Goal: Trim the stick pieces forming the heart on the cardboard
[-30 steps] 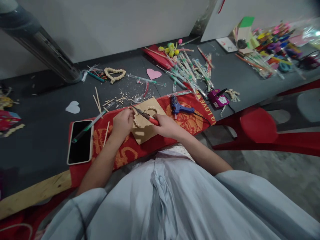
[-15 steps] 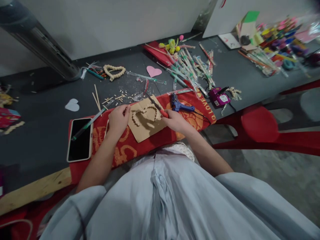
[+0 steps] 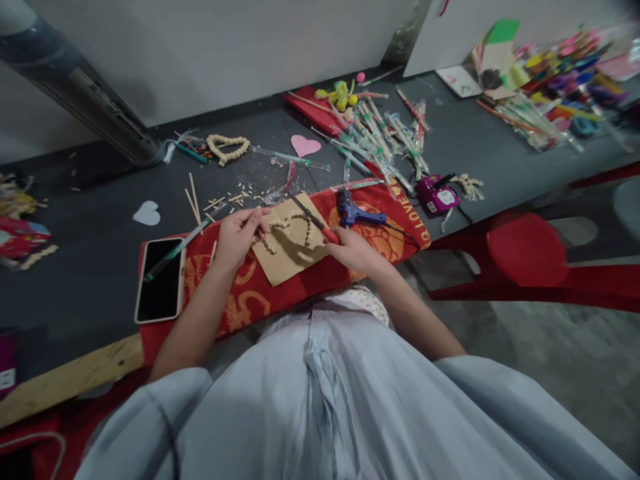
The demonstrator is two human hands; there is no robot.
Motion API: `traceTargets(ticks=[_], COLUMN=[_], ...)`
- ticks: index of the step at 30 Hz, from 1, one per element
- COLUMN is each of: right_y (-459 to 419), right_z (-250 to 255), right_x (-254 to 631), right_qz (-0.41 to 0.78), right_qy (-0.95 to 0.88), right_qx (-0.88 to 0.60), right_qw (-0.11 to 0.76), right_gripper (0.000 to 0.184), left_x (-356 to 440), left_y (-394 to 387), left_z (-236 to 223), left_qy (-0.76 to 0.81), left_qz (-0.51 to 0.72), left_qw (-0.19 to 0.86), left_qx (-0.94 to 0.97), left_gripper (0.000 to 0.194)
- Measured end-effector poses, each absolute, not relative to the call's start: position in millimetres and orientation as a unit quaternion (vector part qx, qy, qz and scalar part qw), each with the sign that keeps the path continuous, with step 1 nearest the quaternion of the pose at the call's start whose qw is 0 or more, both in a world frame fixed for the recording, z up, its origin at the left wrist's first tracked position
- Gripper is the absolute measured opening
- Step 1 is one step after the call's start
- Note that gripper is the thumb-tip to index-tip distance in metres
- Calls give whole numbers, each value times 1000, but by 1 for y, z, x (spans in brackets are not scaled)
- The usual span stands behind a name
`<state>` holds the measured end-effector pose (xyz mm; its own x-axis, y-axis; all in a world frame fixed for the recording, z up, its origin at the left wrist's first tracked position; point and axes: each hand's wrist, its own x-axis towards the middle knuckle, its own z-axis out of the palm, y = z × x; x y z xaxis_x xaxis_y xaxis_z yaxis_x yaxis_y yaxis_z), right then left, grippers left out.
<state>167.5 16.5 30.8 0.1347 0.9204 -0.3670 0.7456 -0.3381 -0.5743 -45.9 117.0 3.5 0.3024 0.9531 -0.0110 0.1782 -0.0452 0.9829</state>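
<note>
A tan cardboard piece [image 3: 285,257] lies on a red towel [image 3: 250,293] at the table's near edge, with a heart outline of small pale beads [image 3: 290,230] on it. My left hand [image 3: 239,235] rests at the cardboard's left edge, fingertips pinched at the beads. My right hand [image 3: 353,250] grips a red-handled tool [image 3: 315,220] whose dark shaft points up and left, away from the cardboard's right edge.
A phone [image 3: 160,280] lies left on the towel. A blue glue gun [image 3: 357,212] sits right of the cardboard, a purple gadget [image 3: 437,193] beyond. Sticks, wrapped straws, paper hearts and a finished bead heart [image 3: 227,147] litter the dark table. A red chair [image 3: 525,257] stands at right.
My right hand drew the tool off the beads toward the cardboard's right edge. My left hand shifted from the cardboard's left side to pinch at the bead outline.
</note>
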Motion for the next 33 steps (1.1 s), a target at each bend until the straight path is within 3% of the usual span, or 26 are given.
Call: traceTargets(ticks=[5,7,11,13,19,26,33], right_y=[15,15,15,14,13,9,5], right_z=[32,31,29,28,25,25,24], right_x=[169,170,172,174,181,188,198], right_qz=[345,344,344,346,350,371,378], right_qy=[-563,-564,-563,-557,-555,-541,-538], right_qx=[-741,-741,-741,-744,-742,-738,-734], right_qw=[124,118,124,128,140,160,168], right_gripper=[16,16,15,16,17,18,21], left_x=[-47,-55,-76,-85,-71,-6,18], left_y=[117,122,128,128,117,106,115], left_z=[15,16,18,19,30,17,-2], left_qy=[479,525,605,621,605,412,399], left_qz=[327,274,99,27,-22,21,6], left_qw=[496,401,99,37,13,164,163], left_qx=[647,699,783,782,796,896,903], left_gripper=[45,44,37,34,35,33,28])
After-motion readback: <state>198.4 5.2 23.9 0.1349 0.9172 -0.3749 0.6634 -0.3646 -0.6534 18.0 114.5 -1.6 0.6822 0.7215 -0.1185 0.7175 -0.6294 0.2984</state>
